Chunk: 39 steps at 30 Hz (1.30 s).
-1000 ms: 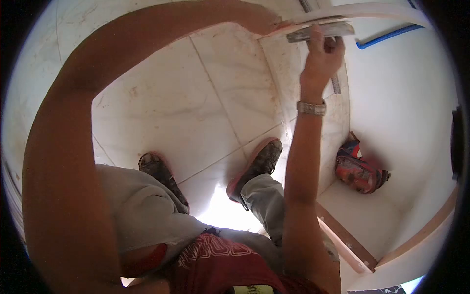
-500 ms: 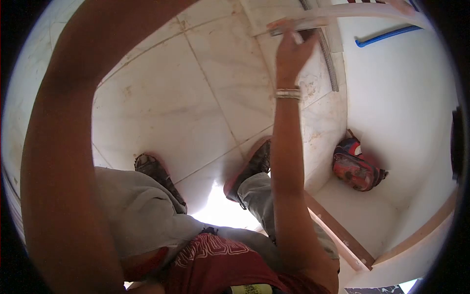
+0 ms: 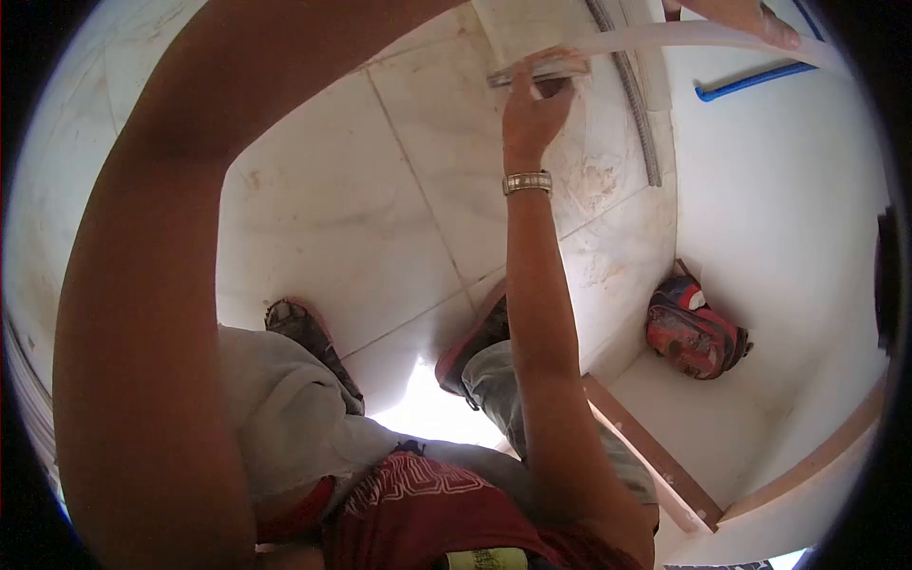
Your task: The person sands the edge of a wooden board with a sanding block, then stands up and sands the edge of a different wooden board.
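Observation:
My right hand (image 3: 537,114), with a watch on its wrist, grips a flat tool (image 3: 556,68) with a thin metallic edge, near the top centre. A long pale curved strip (image 3: 665,36) runs from beside this tool to the upper right. At the top right edge my left hand (image 3: 746,17) is partly in view, its fingers wrapped over the strip. The left forearm (image 3: 313,66) arches along the left side and leaves the frame at the top. How the strip and the tool meet is too blurred to tell.
Stained pale tiles (image 3: 351,209) surround my shoes (image 3: 309,332). A braided grey hose (image 3: 635,114) lies near the wall at right. A blue tube (image 3: 750,81) is against the white surface. A red and black bag (image 3: 698,328) rests in the corner, beyond a wooden frame (image 3: 655,451).
My right hand and the flat tool have moved left and slightly down. The left hand has come further into view at the top right. The view has shifted slightly.

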### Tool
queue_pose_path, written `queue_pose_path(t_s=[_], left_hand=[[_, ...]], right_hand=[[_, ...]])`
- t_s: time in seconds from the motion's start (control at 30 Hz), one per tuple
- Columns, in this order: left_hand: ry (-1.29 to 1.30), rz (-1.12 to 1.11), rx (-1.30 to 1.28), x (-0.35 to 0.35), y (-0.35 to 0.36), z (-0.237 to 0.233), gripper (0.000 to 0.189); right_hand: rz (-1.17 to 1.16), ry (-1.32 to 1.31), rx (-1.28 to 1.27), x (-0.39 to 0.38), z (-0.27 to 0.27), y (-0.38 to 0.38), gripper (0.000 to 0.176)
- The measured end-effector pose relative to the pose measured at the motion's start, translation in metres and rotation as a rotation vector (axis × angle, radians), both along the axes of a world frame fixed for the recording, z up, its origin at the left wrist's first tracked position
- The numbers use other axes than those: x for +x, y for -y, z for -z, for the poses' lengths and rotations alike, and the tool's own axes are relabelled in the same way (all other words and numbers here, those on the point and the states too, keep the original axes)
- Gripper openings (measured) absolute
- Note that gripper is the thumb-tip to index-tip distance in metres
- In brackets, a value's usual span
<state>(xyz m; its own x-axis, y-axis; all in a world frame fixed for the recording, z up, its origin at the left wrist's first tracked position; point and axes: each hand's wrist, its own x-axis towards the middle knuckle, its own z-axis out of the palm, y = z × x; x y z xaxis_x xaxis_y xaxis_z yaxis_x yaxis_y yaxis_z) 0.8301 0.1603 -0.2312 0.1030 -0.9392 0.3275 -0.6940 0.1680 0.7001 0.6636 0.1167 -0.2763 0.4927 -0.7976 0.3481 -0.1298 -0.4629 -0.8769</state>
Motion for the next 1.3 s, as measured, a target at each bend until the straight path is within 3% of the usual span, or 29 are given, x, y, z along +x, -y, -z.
queue_pose_path(t_s=[0.1, 0.27, 0.37, 0.47, 0.57, 0.6, 0.8, 0.9, 0.93, 1.03, 1.07, 1.13, 1.17, 1.2, 1.23, 1.27, 1.3], left_hand=[[0.001, -0.003, -0.001, 0.0, -0.002, 0.0, 0.061], [-0.023, -0.014, -0.048, 0.005, 0.004, -0.01, 0.064], [-0.013, -0.016, -0.032, 0.003, 0.004, -0.004, 0.065], [0.002, -0.004, -0.006, -0.001, 0.003, 0.002, 0.067], [-0.022, -0.02, -0.018, 0.004, 0.001, 0.0, 0.069], [-0.023, -0.019, -0.022, 0.005, 0.0, -0.002, 0.069], [-0.024, -0.023, -0.038, 0.006, -0.002, -0.004, 0.072], [-0.017, -0.02, -0.039, 0.008, -0.001, -0.003, 0.074], [-0.008, -0.014, -0.033, 0.007, -0.001, 0.0, 0.075], [0.01, 0.0, -0.015, 0.007, -0.001, 0.003, 0.076], [0.013, -0.001, -0.016, 0.009, -0.002, 0.0, 0.077], [0.005, 0.0, -0.035, 0.012, 0.0, -0.003, 0.078], [0.009, 0.006, -0.041, 0.013, 0.003, -0.005, 0.079], [0.021, 0.009, -0.048, 0.014, 0.006, -0.005, 0.079], [0.034, 0.018, -0.05, 0.016, 0.009, -0.004, 0.08], [0.052, 0.028, -0.05, 0.018, 0.013, -0.002, 0.08], [0.077, 0.04, -0.051, 0.02, 0.018, 0.001, 0.081]], right_hand=[[-0.045, -0.003, -0.003, 0.004, -0.006, 0.011, 0.053], [-0.089, 0.203, -0.05, 0.003, -0.109, 0.0, 0.045], [0.096, 0.025, -0.256, 0.008, -0.036, 0.005, 0.045], [-0.072, -0.308, 0.049, -0.017, -0.012, -0.019, 0.048], [0.064, -0.034, 0.142, -0.022, -0.034, -0.027, 0.052], [0.078, -0.004, 0.112, -0.022, -0.036, -0.025, 0.062], [0.097, 0.071, -0.096, -0.002, -0.088, -0.016, 0.069], [0.081, 0.07, -0.052, 0.007, -0.045, 0.002, 0.072], [0.168, -0.126, -0.083, 0.005, -0.031, -0.002, 0.074], [0.154, -0.12, -0.049, 0.001, 0.002, 0.005, 0.071], [0.144, 0.04, -0.027, 0.008, -0.012, 0.0, 0.069], [0.197, -0.062, -0.267, 0.0, -0.064, 0.011, 0.066], [0.155, 0.122, -0.298, 0.001, -0.093, 0.026, 0.052], [0.299, 0.195, -0.48, -0.001, -0.128, 0.033, 0.041], [0.089, 0.341, -0.444, -0.002, -0.182, 0.025, 0.036], [0.113, 0.262, -0.543, -0.019, -0.213, 0.045, 0.036], [-0.094, 0.438, -0.45, -0.019, -0.239, 0.036, 0.034]])
